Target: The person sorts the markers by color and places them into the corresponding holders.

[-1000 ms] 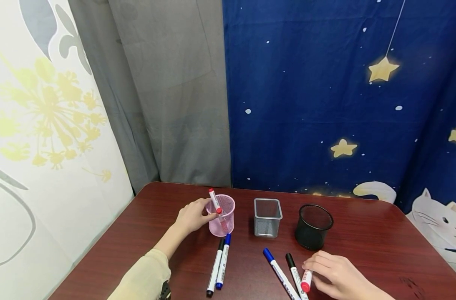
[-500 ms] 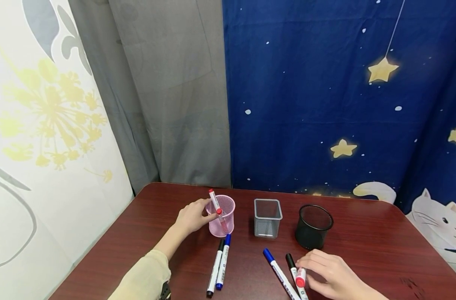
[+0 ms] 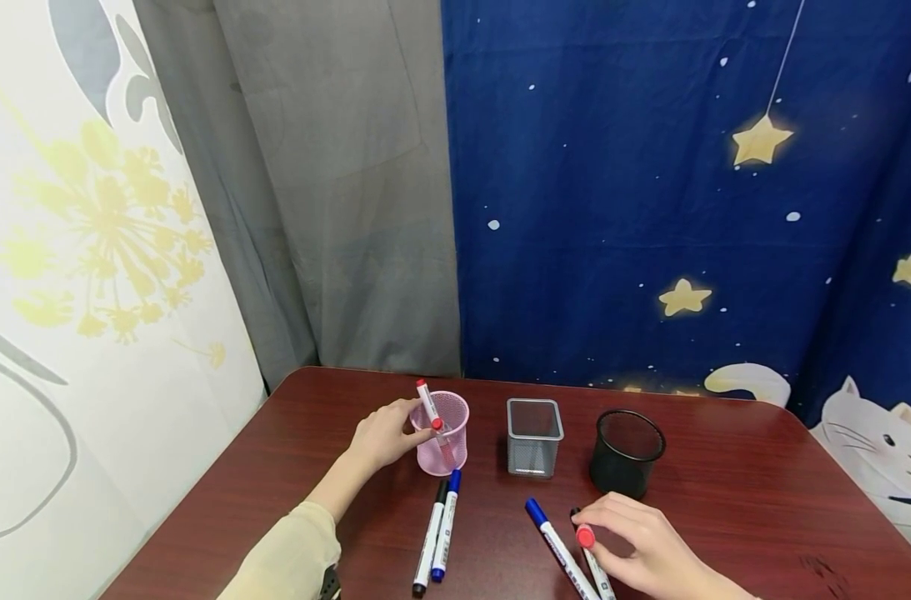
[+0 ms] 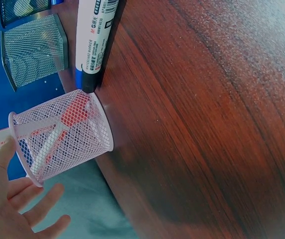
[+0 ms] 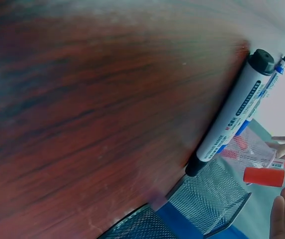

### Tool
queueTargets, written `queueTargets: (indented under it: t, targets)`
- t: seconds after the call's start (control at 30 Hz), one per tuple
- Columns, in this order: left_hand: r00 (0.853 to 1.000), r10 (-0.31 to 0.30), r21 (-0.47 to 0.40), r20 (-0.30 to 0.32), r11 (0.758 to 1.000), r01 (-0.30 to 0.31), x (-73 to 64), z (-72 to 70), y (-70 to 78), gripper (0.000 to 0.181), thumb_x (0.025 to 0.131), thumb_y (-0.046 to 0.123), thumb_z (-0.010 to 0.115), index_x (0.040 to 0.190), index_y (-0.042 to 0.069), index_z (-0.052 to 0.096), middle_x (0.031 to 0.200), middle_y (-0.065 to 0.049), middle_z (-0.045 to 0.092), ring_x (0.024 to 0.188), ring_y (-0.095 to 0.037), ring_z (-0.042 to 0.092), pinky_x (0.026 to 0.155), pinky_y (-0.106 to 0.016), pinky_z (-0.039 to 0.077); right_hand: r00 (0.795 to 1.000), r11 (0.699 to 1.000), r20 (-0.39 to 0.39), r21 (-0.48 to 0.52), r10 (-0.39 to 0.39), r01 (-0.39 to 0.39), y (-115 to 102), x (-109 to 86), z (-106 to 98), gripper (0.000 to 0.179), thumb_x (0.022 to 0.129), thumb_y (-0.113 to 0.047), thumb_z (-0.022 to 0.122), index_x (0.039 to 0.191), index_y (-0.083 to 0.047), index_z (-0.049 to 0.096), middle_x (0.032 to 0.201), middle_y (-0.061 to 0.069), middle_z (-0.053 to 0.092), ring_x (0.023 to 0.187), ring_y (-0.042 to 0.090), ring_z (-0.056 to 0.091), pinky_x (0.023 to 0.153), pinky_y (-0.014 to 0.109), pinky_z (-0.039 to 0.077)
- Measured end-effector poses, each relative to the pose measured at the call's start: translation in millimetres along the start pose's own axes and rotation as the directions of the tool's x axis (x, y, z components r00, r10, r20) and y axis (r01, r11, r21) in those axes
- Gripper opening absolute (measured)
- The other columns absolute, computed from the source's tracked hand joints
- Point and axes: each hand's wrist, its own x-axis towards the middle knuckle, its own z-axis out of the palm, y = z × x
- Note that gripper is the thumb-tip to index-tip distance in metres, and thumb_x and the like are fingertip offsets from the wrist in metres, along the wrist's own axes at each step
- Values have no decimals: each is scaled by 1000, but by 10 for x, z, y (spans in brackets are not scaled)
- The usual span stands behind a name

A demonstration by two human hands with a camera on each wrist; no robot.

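Note:
At the pink mesh pen cup (image 3: 455,454), my left hand (image 3: 383,433) holds the rim lightly, thumb in front and fingers at the far left side. The left wrist view shows the other fingers spread below the rim. Red-and-white markers (image 3: 427,400) stand slanted in this cup, apparently two. My right hand (image 3: 638,542) pinches a red whiteboard marker (image 5: 264,177), its red end facing the head camera. It is above a black-capped marker (image 3: 599,573) lying on the table. A blue-capped marker (image 3: 560,546) lies just left of that one.
A square grey mesh cup (image 3: 533,457) and a round black mesh cup (image 3: 626,475) stand right of the pink one. A black-capped marker (image 3: 428,542) and a blue-capped marker (image 3: 446,525) lie together before the pink cup. Curtains (image 3: 575,208) hang behind the table.
My right hand has moved left and slightly up with the red marker, from beside the black-capped marker to over it. The left hand stays at the pink cup.

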Motion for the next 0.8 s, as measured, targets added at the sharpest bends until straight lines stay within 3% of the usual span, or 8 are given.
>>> queueTargets:
  t: [0.53, 0.67, 0.8]
  targets:
    - [1000, -1, -3, -6, 1000, 1, 2, 12, -15, 57, 73, 45, 66, 117, 10, 56, 108, -7, 59, 90, -24, 57, 65, -44, 46, 986, 982, -23, 92, 167, -164, -86, 151, 137, 41, 68, 1, 70, 104, -16, 60, 88, -8, 57, 72, 4, 49, 58, 9, 38]
    - [1000, -5, -3, -2, 1000, 5, 2, 14, -17, 57, 73, 45, 65, 117, 10, 56, 107, -7, 59, 89, -23, 57, 64, -43, 46, 984, 977, -23, 123, 178, -174, -83, 174, 171, 43, 68, 3, 70, 105, -16, 60, 85, -7, 57, 72, 6, 50, 57, 10, 39]
    - [1000, -6, -7, -1, 1000, 6, 4, 14, -15, 57, 73, 46, 66, 117, 10, 56, 105, -6, 59, 87, -22, 57, 64, -43, 46, 984, 973, -36, 158, 175, -168, -179, 318, 148, 47, 64, 9, 69, 103, -15, 60, 82, -7, 56, 69, 7, 50, 57, 10, 39]
